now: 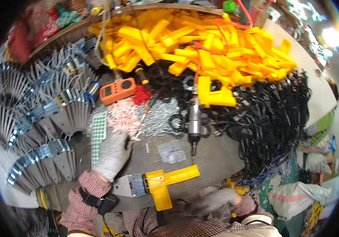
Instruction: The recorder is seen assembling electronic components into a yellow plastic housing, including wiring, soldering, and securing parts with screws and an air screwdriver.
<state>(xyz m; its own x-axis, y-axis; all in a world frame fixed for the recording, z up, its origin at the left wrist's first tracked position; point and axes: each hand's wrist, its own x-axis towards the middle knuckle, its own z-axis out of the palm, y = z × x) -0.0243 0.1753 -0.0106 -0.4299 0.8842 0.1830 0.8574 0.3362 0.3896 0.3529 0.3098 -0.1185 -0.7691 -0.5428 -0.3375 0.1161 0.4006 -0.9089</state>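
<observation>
Your checked clothing (138,220) lies closest, your blurred, gloved right hand (213,202) just beside it; whether it grips anything, I cannot tell. Your gloved left hand (113,156) is at the pink pieces (124,114), its grasp likewise unclear. Between your hands, the yellow casing (161,195) and adjoining metal bracket (127,186) rest on the tabletop (221,154), near its edge.
</observation>
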